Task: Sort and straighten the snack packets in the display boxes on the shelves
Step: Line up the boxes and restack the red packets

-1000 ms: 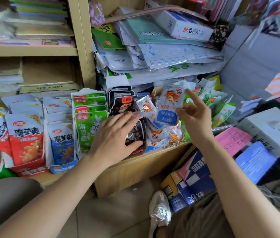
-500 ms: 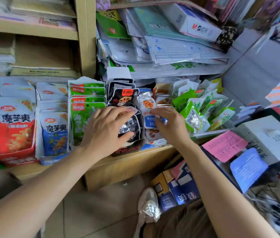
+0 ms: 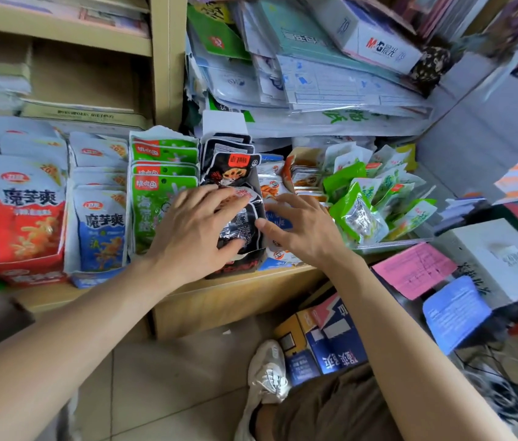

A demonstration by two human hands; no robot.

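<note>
Left hand [image 3: 194,230]: fingers [image 3: 216,195] released and spread, lying flat over the front black packet [image 3: 235,167]; thumb pressed on the lower face of the same packet. Nothing grasped.

Right hand [image 3: 305,232]: fingers [image 3: 292,200] released and fanned, pressing down on the blue-and-white packets [image 3: 270,186] just right of the black row; thumb tip touches the black packet's right edge. Nothing grasped.

Black packets: one upright row in a dark display box [image 3: 235,267] on the wooden shelf [image 3: 235,291].

Left of it, in order: green packets [image 3: 152,198], upright, touching the black row; blue packets [image 3: 98,224] in a blue box; red packets [image 3: 25,218] in a red box.

Right of the hands: light-green packets [image 3: 359,214], tilted and loosely heaped.

Above the packets: stacked paper and plastic sleeves [image 3: 331,90], with a white carton [image 3: 378,43] on top.

Far right: pink sheet [image 3: 413,265] and blue sheet [image 3: 455,310].

Below the shelf: tiled floor [image 3: 172,377], blue-and-orange cartons [image 3: 324,338], white shoe [image 3: 269,374].
</note>
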